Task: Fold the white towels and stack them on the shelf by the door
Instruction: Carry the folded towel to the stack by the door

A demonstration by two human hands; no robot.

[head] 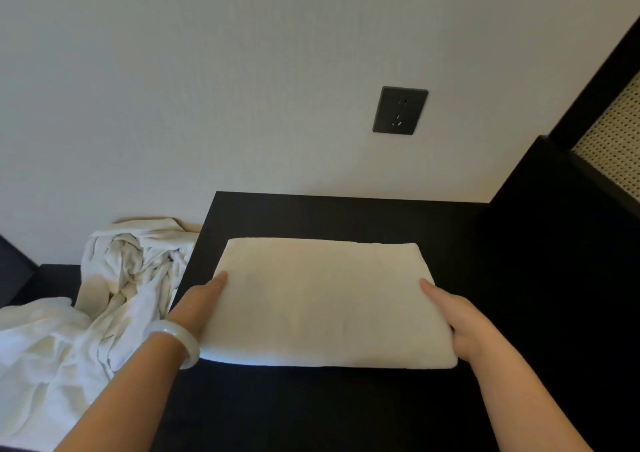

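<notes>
**Folded white towel held at both sides on a dark counter**

The upper part of the head view is filled by a pale, plain wall. Below it, a black counter is seen from above, its far edge set against the wall and its left edge running down toward the viewer. On the right, the counter is met by a taller dark frame, in which a light perforated panel is set.

To the left of the counter, a heap of unfolded white towels is shown. It is crumpled and twisted, it leans against the wall at its far end, and it spreads toward the lower left corner. It lies lower than the counter top, partly on a dark surface.

The folded towel is placed flat on the middle of the counter as a thick, neat rectangle, with its long sides roughly parallel to the wall. Dark counter surface is visible on every side of it.

The hands are kept apart, one at each short side of the folded towel. The left hand is laid along the left edge, with one digit on the top face and the rest hidden by the cloth. The right hand is clamped on the right edge, with the thumb on top and the fingers tucked out of sight at the side.

A dark wall socket is mounted above the counter. A pale bangle is worn on the left wrist.
</notes>
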